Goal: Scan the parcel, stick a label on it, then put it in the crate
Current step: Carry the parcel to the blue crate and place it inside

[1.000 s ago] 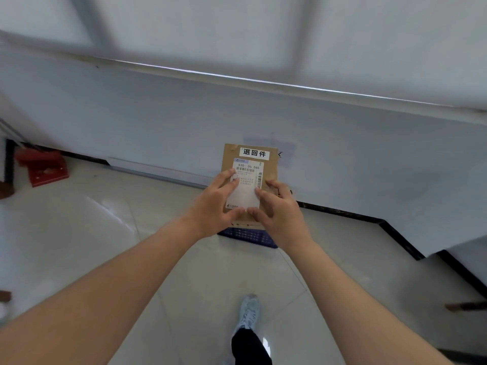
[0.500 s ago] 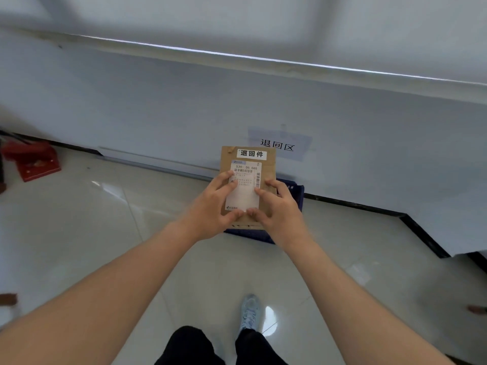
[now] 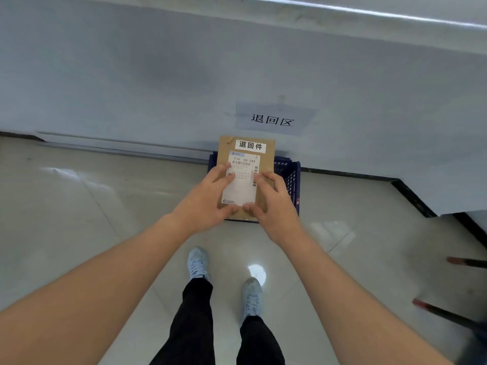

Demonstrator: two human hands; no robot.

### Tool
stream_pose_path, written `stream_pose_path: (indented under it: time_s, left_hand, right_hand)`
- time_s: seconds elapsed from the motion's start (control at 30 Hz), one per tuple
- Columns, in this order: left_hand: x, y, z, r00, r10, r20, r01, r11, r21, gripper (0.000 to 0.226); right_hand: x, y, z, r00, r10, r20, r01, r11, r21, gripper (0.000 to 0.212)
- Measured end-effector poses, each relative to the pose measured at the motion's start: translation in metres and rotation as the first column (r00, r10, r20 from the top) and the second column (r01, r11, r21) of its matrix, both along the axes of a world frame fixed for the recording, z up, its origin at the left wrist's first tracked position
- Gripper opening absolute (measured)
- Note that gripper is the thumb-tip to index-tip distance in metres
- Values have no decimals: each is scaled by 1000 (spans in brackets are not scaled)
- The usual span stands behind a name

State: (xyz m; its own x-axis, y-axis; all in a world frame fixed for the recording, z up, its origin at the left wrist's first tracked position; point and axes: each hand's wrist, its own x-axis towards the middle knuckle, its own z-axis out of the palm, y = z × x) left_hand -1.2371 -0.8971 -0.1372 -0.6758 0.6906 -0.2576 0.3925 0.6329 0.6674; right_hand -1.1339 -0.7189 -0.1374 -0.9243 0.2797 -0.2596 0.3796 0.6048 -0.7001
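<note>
Presently, item one: a flat brown parcel (image 3: 266,154), held out face-up above a dark blue crate (image 3: 288,175) that stands on the floor (image 3: 79,206) against the wall (image 3: 158,75). The parcel covers most of the crate's opening; whether it touches the crate cannot be told. Item two: a white strip label (image 3: 250,146) with black characters, stuck along the parcel's far edge. Item three: a white shipping label (image 3: 243,180) with barcodes and the number 530 05 065, filling the parcel's middle.

Left hand (image 3: 205,201): grip clasped on the parcel's left edge, fingers spread over the shipping label, thumb at the near edge. Right hand (image 3: 276,206): grip clasped on the right edge, fingers on top, thumb at the near edge beside the left thumb.

Item four: a paper sign (image 3: 272,118) with three characters, fixed to the wall above the crate. Item five: two pale shoes (image 3: 199,263) and dark trousers (image 3: 195,325), standing on the glossy tiled floor near the crate.
</note>
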Motion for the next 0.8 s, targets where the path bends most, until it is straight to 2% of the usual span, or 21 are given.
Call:
stream_pose_path:
  time_s: [0.2, 0.33, 0.53, 0.63, 0.8]
  left_hand:
    - [-50, -8, -87, 997, -76, 13, 75, 997, 25, 79]
    - [-73, -8, -141, 996, -86, 25, 86, 996, 12, 82]
    - [-96, 4, -230, 997, -68, 37, 69, 997, -45, 83]
    - [-105, 13, -275, 996, -88, 26, 90, 991, -95, 87]
    - [-114, 21, -353, 993, -113, 45, 118, 984, -133, 88]
  right_hand:
    - [-42, -21, -77, 995, -85, 55, 83, 996, 40, 74]
    - [-67, -29, -128, 984, -135, 117, 131, 991, 40, 89]
    - [-97, -24, -222, 983, -97, 154, 87, 994, 70, 84]
    - [-100, -13, -276, 983, -68, 169, 64, 997, 30, 88]
    - [-99, -3, -360, 986, -26, 163, 32, 999, -32, 82]
